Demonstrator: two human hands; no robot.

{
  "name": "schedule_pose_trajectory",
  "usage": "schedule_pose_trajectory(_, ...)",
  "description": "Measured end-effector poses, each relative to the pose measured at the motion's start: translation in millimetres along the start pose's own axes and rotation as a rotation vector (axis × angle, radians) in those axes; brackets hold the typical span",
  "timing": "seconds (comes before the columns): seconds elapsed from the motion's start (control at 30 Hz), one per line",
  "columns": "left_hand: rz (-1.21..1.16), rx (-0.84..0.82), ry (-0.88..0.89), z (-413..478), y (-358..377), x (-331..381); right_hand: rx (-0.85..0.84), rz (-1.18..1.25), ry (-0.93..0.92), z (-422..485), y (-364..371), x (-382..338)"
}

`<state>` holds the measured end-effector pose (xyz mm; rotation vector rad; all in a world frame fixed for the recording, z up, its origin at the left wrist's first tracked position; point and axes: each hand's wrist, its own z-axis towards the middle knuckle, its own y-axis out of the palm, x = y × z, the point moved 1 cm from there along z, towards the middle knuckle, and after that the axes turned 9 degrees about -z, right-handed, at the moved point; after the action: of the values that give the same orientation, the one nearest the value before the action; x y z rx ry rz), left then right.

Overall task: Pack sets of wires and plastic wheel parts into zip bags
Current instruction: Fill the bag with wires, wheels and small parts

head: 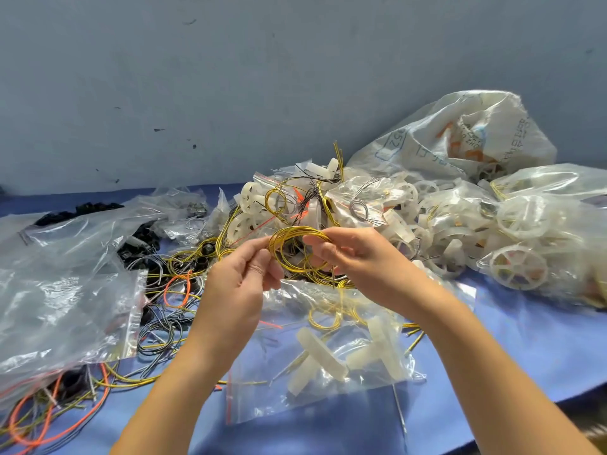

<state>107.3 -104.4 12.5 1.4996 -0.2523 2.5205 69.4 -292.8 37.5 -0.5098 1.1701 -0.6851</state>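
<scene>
Small assembly workshop, blue-covered table heaped with bagged wheel parts, loose wires

Blue tabletop meets scuffed grey-blue wall at far edge; printed plastic sack far-right; black small parts far-left.

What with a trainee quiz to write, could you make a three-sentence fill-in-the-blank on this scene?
The left hand and right hand pinch a coil of ____ wire.
The zip bag lying between the forearms holds ____ plastic parts.
The tablecloth is ____ in colour.
Missing words: yellow; white; blue.
</scene>
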Motion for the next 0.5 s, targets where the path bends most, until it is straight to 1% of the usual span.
schedule_pose_trajectory(0.03, 0.017, -0.002, 0.002, -1.4, -0.7, -0.1, 0.022, -0.032, -0.005, -2.3, 0.4, -0.5)
schedule_pose_trajectory(0.07, 0.087, 0.004, 0.03, -3.4, -2.3, -0.8, 0.046, -0.087, -0.015, -4.9, 1.2, -0.9)
schedule_pose_trajectory(0.13, 0.309, 0.02, 0.128, -7.4, -6.2, -1.6, 0.097, -0.236, -0.024, -10.0, 3.1, -0.4)
schedule_pose_trajectory(0.2, 0.443, 0.031, 0.174, -11.3, -9.1, -1.4, 0.128, -0.351, -0.016, -14.7, 4.2, -0.6)
schedule_pose_trajectory(0.37, 0.567, 0.052, 0.195, -17.6, -12.1, 2.3, 0.103, -0.449, 0.025, -24.6, 6.3, -5.2)
schedule_pose_trajectory(0.5, 0.603, 0.078, 0.21, -18.2, -15.7, 4.8, 0.049, -0.491, 0.04, -27.3, 6.0, -6.9)
